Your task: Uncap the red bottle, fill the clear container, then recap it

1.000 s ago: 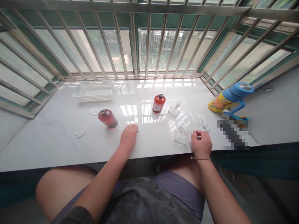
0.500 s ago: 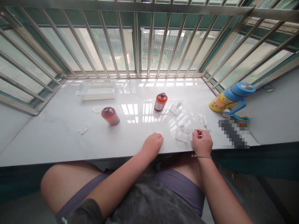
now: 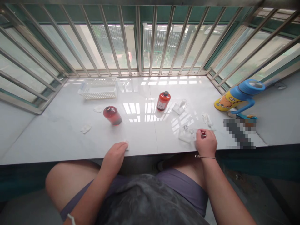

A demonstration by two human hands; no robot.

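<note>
My left hand (image 3: 115,155) rests at the near edge of the white counter (image 3: 58,140), fingers curled over a small white pad (image 3: 127,144). My right hand (image 3: 206,142) is closed in a pinch on a small clear item I cannot make out, right next to a clear plastic packet (image 3: 187,133). An open amber bottle (image 3: 112,115) lies tilted left of centre. A capped amber bottle (image 3: 163,101) stands upright at centre.
A white slotted basket (image 3: 98,88) sits at the back left. White pads (image 3: 85,128) lie loose on the left, clear wrappers (image 3: 180,107) and another pad (image 3: 206,118) on the right. A blue and yellow flask (image 3: 236,95) lies at the right edge. Metal window bars (image 3: 140,40) close the far side.
My left hand swept right along the counter, then back left and toward me, keeping the white pad under its fingers. My right hand stayed by the clear packet.
</note>
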